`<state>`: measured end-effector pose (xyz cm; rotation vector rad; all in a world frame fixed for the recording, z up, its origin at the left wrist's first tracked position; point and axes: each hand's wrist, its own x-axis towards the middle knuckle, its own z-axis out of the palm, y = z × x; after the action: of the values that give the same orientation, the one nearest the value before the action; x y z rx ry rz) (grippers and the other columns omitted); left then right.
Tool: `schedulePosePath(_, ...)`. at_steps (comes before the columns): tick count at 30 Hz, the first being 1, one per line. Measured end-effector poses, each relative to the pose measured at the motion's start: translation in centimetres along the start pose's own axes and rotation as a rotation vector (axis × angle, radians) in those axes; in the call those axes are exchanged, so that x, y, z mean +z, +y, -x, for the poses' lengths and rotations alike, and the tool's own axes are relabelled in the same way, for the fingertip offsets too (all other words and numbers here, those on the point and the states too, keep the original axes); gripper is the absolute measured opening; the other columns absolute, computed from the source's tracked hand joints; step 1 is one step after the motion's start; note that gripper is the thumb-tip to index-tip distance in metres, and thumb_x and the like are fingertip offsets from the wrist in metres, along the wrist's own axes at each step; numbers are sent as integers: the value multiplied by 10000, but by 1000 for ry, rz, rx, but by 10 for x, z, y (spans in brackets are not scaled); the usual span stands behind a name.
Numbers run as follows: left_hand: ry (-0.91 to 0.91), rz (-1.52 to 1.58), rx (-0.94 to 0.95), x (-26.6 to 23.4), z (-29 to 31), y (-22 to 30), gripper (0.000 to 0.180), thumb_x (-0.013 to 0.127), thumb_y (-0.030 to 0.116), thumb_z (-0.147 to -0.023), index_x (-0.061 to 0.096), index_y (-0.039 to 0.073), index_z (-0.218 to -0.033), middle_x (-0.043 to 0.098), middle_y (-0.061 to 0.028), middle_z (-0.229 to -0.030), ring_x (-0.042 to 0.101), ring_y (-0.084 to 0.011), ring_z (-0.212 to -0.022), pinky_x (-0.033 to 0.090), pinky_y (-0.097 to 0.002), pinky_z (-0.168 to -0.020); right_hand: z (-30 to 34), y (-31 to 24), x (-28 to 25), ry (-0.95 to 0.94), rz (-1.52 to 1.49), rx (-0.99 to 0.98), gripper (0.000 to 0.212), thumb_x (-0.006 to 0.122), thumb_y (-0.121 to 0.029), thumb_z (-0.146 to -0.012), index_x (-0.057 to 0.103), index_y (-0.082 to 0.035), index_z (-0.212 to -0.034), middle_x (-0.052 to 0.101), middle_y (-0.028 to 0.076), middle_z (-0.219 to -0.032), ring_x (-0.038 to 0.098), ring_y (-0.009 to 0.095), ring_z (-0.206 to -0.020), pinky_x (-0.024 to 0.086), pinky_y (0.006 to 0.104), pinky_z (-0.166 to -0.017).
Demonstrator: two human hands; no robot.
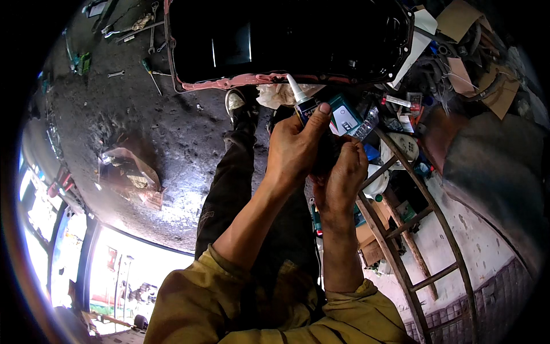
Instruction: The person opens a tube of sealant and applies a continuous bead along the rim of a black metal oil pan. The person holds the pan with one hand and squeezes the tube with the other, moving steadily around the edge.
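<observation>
My left hand (pixel 291 143) is wrapped round a dark sealant tube (pixel 306 106), thumb pressed along its side. The tube's white tapered nozzle (pixel 295 88) points up and away, its tip by the near rim of a large black oil pan (pixel 298 40). Pinkish-red sealant (pixel 229 82) lies along the pan's near and left rim; the near right rim looks dark. Closed beside the left one, my right hand (pixel 344 178) has its fingers curled at the tube's lower end, which is mostly hidden in shadow.
Wrenches (pixel 152 40) and a screwdriver (pixel 150 74) lie on the dirty floor at left. A torn plastic bag (pixel 134 178) is nearer me. On the right are a teal package (pixel 345 116), cardboard pieces (pixel 498 89) and a leaning ladder (pixel 427 212). My shoe (pixel 235 102) stands near the pan.
</observation>
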<state>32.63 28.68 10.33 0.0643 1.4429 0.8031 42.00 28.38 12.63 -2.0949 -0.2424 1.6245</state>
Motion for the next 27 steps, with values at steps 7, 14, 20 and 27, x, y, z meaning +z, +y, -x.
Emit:
schedulePosePath(7,-15,-33,-27,2,2,3,484,607,495,-968,618,64,-747,520,29,-606,444,-43,-530,341,-228,-462,4,-3,9,132,-89,-42,274,413,-230,-938,536,-4,-1033,590,113,-804,579,185,-533,489,290,-439)
schedulePosePath(14,1,-66,-10,6,2,1,524,617,488,-962,650,14,-743,567,-5,-585,488,-59,-519,393,-246,-462,1,-3,2,106,-118,-30,267,422,-236,-945,532,-7,-1026,572,100,-762,588,184,-540,493,283,-440)
schedulePosePath(20,-1,-62,-1,9,2,1,520,623,482,-961,648,15,-734,562,-2,-587,476,-58,-517,379,-243,-461,-1,-1,-3,98,-132,-21,258,427,-238,-940,537,-13,-1005,565,87,-749,573,172,-529,481,278,-437)
schedulePosePath(27,-6,-55,10,13,2,-2,519,621,477,-963,640,16,-724,555,2,-586,475,-55,-518,378,-241,-459,-2,0,-6,105,-159,-27,257,445,-261,-930,539,-27,-977,560,80,-747,563,170,-528,471,276,-447)
